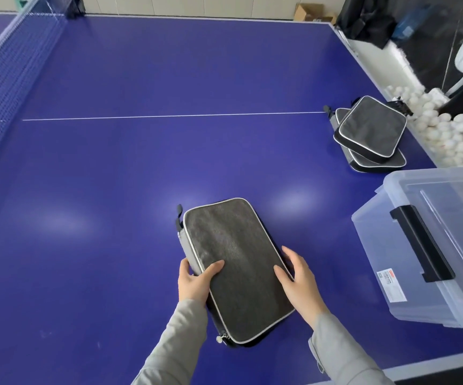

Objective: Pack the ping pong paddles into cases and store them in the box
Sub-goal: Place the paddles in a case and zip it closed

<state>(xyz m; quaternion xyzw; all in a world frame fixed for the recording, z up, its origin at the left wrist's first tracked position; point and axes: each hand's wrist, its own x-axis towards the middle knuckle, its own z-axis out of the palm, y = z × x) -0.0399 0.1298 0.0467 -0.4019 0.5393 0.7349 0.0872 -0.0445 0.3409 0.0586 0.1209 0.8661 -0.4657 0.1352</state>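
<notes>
1. Left hand [194, 282]: thumb lies on top of the case [236, 270], the other fingers wrap its left edge. It grips the case near the lower left side.
2. Right hand [297, 279]: fingers straight and slightly spread, laid along the case's right edge, thumb on the top face. Presses, no curl round it.
3. Case: dark grey, silver piping, zipped, lying flat on the blue table [141, 162], tilted so its long axis runs up-left to down-right. Zip pull [220, 339] sits at the near corner, small loop [179, 215] at the far-left corner. Contents hidden, cannot tell if a paddle is inside.
4. Both sleeves are grey.
5. Two more cases [370, 133] lie stacked near the right table edge, top one skewed over the lower one, well apart from the held case.
6. Clear plastic box [408, 273] with black latch [420, 243] stands at the right, lid on, near the held case but not touching.
7. White balls [447, 132] are piled beyond the right table edge; net [8, 68] at far left.
</notes>
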